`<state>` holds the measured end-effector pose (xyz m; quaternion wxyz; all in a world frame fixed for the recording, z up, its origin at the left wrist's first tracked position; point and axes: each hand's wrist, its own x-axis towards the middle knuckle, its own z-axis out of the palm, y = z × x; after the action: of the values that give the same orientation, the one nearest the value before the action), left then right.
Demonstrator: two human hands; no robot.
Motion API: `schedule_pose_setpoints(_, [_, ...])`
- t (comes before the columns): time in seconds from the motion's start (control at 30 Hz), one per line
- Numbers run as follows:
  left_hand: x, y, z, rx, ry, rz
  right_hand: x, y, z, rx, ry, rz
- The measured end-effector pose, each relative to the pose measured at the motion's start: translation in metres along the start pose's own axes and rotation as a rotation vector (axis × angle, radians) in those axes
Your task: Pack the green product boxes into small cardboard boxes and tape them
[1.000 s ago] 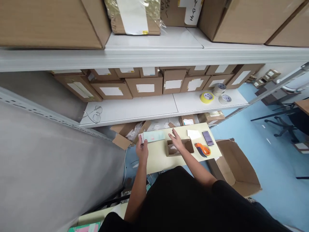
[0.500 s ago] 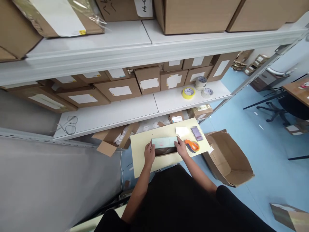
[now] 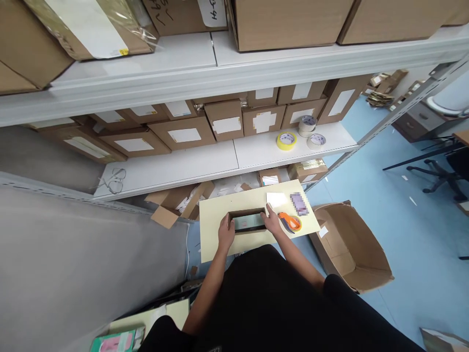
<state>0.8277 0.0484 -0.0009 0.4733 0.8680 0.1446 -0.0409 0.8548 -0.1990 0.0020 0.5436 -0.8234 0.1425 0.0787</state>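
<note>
On the pale yellow tabletop [image 3: 212, 210] sits a small open cardboard box [image 3: 246, 212]. Down inside it lies a pale green flat box [image 3: 249, 222], its face up and its ends near the carton's end walls. My left hand [image 3: 226, 232] is closed around the carton's left end, thumb over the rim by the green box. At the opposite end my right hand [image 3: 271, 221] grips in the same way, thumb inside. Right of that hand lie an orange-handled tool [image 3: 289, 220], possibly a tape dispenser, a white paper [image 3: 276, 199] and a blurred purple item [image 3: 299, 203].
A shelf [image 3: 176, 171] behind the table bears labelled cartons [image 3: 183, 134], a yellow tape roll [image 3: 286, 141], white tape rolls [image 3: 316, 142] and wire-like glasses [image 3: 115, 181]. A large open carton [image 3: 351, 244] stands on the floor at right. An open flapped box [image 3: 179, 200] is below the shelf.
The pale green box has gone down from above the carton's opening to inside it. Both hands now sit at the carton's ends. The view has shifted slightly.
</note>
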Motion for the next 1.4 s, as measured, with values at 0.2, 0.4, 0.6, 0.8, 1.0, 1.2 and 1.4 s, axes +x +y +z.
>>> schedule_pose_setpoints(0.2, [-0.003, -0.011, 0.0, 0.067, -0.082, 0.084, 0.004, -0.018, -0.006, 0.064, -0.03, -0.033])
schedule_pose_setpoints(0.4, [-0.008, -0.017, 0.005, 0.226, -0.153, 0.238, 0.004, -0.021, -0.002, 0.029, -0.037, -0.164])
schedule_pose_setpoints(0.6, [-0.015, -0.03, 0.007, 0.431, -0.338, 0.343, -0.003, -0.015, -0.001, -0.045, -0.017, -0.196])
schedule_pose_setpoints(0.8, [-0.022, -0.048, 0.016, 0.408, -0.27, 0.378, -0.013, 0.006, -0.012, -0.204, -0.01, -0.183])
schedule_pose_setpoints(1.0, [-0.024, -0.064, 0.024, 0.335, -0.272, 0.381, -0.028, 0.04, -0.013, -0.511, -0.056, -0.071])
schedule_pose_setpoints(1.2, [-0.014, -0.059, 0.027, 0.354, -0.293, 0.466, -0.045, 0.057, 0.01, -0.717, -0.238, -0.485])
schedule_pose_setpoints(1.4, [-0.001, -0.06, 0.031, 0.325, -0.284, 0.519, -0.033, 0.058, 0.031, -1.012, -0.29, -0.273])
